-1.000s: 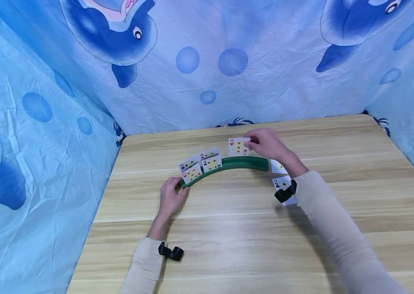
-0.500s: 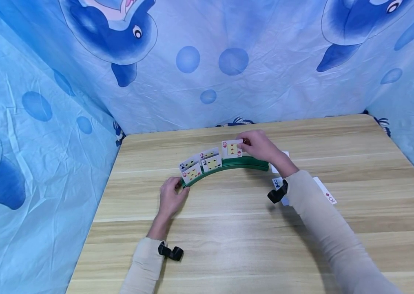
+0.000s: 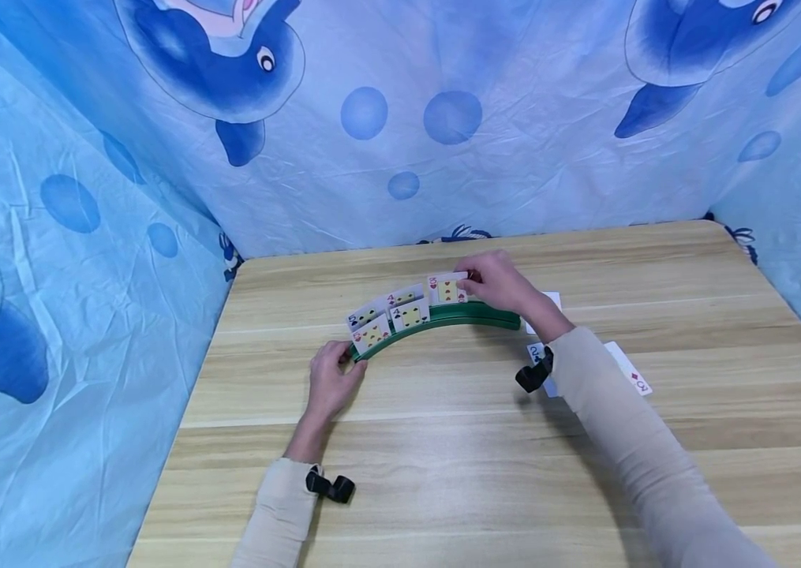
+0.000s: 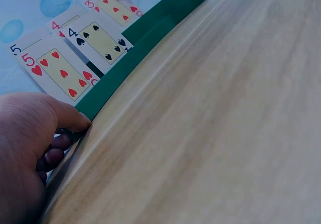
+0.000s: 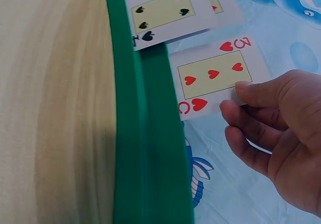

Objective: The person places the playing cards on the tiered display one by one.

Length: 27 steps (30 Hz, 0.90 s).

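A curved green card holder (image 3: 474,313) stands on the table. Its left end is pinched between the thumb and fingers of my left hand (image 3: 332,383). Two rows of cards stand at its left part: the five of hearts (image 4: 62,73) and four of spades (image 4: 98,42) in front, a black five (image 3: 364,315) and a red four (image 3: 405,296) behind. My right hand (image 3: 503,282) pinches the three of hearts (image 5: 213,76) by its right edge. That card's lower edge is at the holder's back slot, just right of the red four.
To the right of the holder, several loose cards lie face up, partly under my right forearm: a black two (image 3: 535,355), a red-diamond card (image 3: 630,371) and another card (image 3: 552,300). A blue dolphin-print curtain (image 3: 400,118) hangs behind the wooden table (image 3: 436,457).
My right hand has moved left and slightly down with the three of hearts, bringing it beside the red four at the holder. My left hand has stayed on the holder's end.
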Motion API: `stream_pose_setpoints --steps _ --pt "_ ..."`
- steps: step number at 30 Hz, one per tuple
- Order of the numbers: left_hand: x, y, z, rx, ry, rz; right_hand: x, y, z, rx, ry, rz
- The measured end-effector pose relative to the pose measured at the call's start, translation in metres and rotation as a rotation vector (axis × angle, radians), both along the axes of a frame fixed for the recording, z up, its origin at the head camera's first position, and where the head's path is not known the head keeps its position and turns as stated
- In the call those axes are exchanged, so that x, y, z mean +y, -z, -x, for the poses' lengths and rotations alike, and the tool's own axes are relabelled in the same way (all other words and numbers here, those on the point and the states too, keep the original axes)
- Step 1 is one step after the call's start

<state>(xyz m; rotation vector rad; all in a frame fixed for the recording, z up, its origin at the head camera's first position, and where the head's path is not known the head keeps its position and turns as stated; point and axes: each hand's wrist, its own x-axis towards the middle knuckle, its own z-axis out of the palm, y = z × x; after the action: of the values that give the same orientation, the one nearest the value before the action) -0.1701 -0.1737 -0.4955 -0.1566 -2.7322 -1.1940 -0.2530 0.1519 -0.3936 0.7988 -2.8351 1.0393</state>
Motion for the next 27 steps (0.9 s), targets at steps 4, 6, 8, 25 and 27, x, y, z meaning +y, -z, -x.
stream_pose_setpoints --steps 4,6,8,25,27 --pt "0.0 -0.002 0.0 0.0 0.0 0.005 0.0 0.002 -0.001 -0.002 -0.03 0.012" --pt "0.0 -0.002 0.0 -0.006 0.0 0.009 0.001 0.002 -0.002 -0.014 -0.024 0.011" --pt "0.0 -0.002 0.0 -0.01 0.001 0.009 0.004 -0.001 -0.004 -0.03 -0.008 -0.002" --pt "0.001 -0.002 0.001 -0.016 0.003 0.004 0.05 -0.038 -0.033 0.063 0.059 -0.004" --pt "0.001 -0.001 0.0 -0.01 0.004 0.006 0.058 -0.04 -0.039 0.066 0.079 -0.015"
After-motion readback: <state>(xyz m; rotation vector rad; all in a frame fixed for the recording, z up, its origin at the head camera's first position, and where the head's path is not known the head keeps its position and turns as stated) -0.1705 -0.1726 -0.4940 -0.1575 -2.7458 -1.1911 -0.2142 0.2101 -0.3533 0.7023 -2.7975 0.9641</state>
